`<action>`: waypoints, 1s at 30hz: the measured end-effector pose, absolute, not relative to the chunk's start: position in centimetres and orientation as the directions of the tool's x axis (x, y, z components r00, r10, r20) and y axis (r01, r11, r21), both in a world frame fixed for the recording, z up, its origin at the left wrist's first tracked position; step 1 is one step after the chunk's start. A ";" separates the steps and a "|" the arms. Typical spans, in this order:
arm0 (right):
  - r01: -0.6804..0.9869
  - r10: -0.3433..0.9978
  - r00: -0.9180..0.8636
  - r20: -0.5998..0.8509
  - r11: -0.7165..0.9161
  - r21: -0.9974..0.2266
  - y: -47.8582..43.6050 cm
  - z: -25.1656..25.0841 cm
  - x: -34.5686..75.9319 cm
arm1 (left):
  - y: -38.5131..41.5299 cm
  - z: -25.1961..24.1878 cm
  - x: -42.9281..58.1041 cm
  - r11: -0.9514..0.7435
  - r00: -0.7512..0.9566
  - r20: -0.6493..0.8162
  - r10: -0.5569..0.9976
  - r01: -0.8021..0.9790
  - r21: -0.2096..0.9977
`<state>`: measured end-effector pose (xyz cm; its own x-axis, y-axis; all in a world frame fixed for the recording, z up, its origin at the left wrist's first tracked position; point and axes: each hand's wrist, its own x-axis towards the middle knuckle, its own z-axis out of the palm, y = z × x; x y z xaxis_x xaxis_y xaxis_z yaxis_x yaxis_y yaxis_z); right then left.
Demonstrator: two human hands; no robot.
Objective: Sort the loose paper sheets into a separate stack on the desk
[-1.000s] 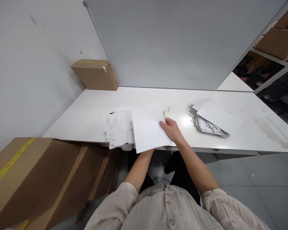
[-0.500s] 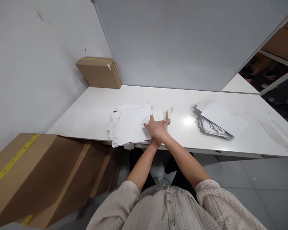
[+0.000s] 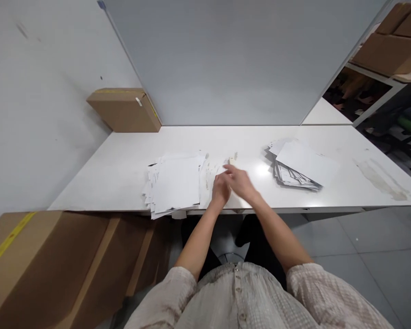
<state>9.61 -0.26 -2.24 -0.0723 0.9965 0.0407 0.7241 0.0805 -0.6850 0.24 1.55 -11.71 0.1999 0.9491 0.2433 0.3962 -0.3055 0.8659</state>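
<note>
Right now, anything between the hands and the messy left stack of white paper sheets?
Nothing visible. The left hand sits at the right edge of the messy stack of white paper sheets, with the right hand beside it. A small beige block lies just past both hands, not between.

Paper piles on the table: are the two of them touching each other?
Apart. The head view shows a wide strip of bare table between the left pile and the right pile.

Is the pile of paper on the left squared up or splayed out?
Splayed. The left pile has sheet edges sticking out unevenly on its left and front, and some overhang the table.
</note>
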 end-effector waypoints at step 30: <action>0.963 0.941 0.270 0.202 -0.268 -0.038 -2.2 -4.5 30.9 | 1.7 -12.3 0.3 -0.493 0.263 0.437 0.860 0.651 0.578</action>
<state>30.94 -2.20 -4.51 0.2703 0.9414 0.2015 0.9626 -0.2683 -0.0378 0.30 1.73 -12.31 0.2628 0.8602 0.4371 0.6505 -0.4925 0.5781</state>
